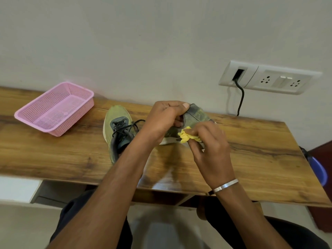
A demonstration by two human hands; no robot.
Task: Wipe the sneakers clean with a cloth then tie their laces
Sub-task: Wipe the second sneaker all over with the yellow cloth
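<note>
One green and grey sneaker (117, 130) lies flat on the wooden table (251, 159), toe pointing away, its black laces loose. A second sneaker (195, 115) is lifted and tilted just right of it. My left hand (165, 119) grips this second sneaker at its collar, thumb on top. My right hand (206, 141) pinches a bunched yellow cloth (186, 136) and holds it against the sneaker's side near the white sole. Much of that sneaker is hidden behind my hands.
A pink plastic mesh basket (84, 103) stands at the table's back left. A wall socket panel (269, 78) with a black cable hanging from it is at the back right. A blue object (319, 169) shows past the table's right edge.
</note>
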